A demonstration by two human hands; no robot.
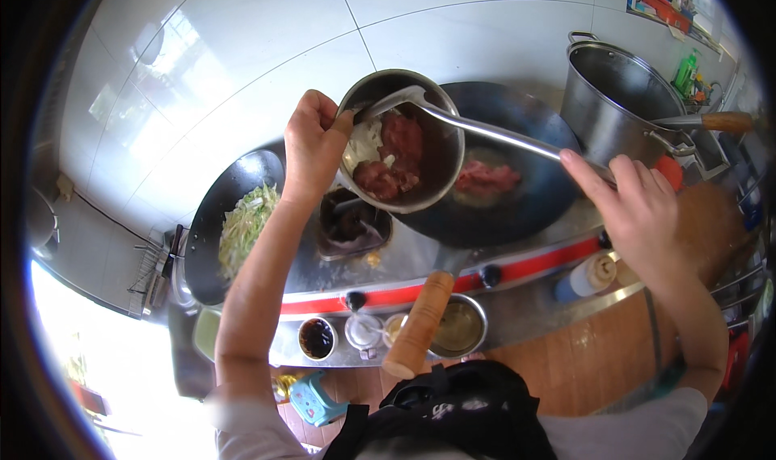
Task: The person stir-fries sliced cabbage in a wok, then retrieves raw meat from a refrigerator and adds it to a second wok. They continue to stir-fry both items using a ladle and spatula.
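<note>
My left hand (318, 138) grips the rim of a metal bowl (439, 151), tilted above the wok's left part. Raw sliced meat (400, 151) and a whitish substance lie inside it. A long-handled metal ladle or spatula (497, 134) reaches into the bowl, its working end against the inner wall by my left fingers. My right hand (636, 205) holds its other end, with the index finger stretched along the shaft. Below, in a dark wok (533, 126) with a wooden handle (421, 323), sits more reddish meat (488, 178). The bowl hides part of the wok.
Shredded vegetables (245, 223) fill a second wok (203, 266) at left. A square metal container (354, 223) stands between the woks. A tall stockpot (618, 96) is at right. Along the stove's front are a cup of dark sauce (317, 339), a jar (364, 331) and a squeeze bottle (585, 278).
</note>
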